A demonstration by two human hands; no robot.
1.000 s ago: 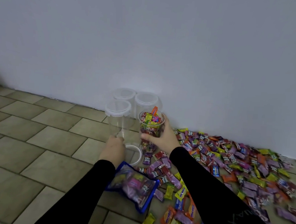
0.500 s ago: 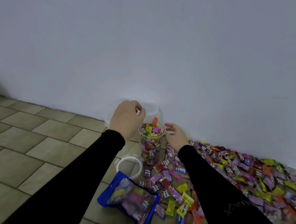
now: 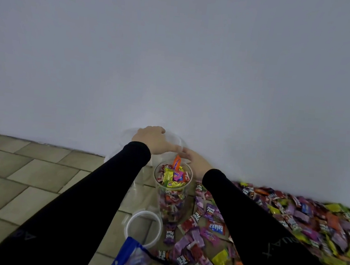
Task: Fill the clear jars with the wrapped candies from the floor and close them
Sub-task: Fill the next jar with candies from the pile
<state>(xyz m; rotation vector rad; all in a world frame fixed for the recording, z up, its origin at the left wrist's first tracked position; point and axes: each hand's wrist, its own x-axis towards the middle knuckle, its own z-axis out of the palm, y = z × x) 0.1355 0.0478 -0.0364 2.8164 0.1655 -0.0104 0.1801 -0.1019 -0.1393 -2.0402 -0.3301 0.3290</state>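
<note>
**Tiled floor at white wall: both hands on empty jars behind the filled one**

Beige tile floor (image 3: 27, 173) meets plain white wall (image 3: 198, 59). Left hand (image 3: 151, 139) up at the wall, fingers curled over the lidded top of an empty clear jar (image 3: 130, 136); grips it from above. Right hand (image 3: 197, 161) just beside it, fingers reaching toward a second lidded jar (image 3: 176, 140); cannot tell whether holding or only touching, fingertips hidden. Black sleeves on both arms.

Filled jar (image 3: 171, 194) upright on the floor between the forearms, just in front of both hands, no lid on, wrapped candies heaped to the rim, one orange wrapper (image 3: 176, 162) sticking up past it. White lid (image 3: 143, 228) flat on the tile near the filled jar's base, left-front of it. Blue candy bag (image 3: 136, 261) at bottom edge, touching the lid's near side. Loose candy pile (image 3: 289, 224) spread across the floor to the right, along the wall, running under the right forearm.
</note>
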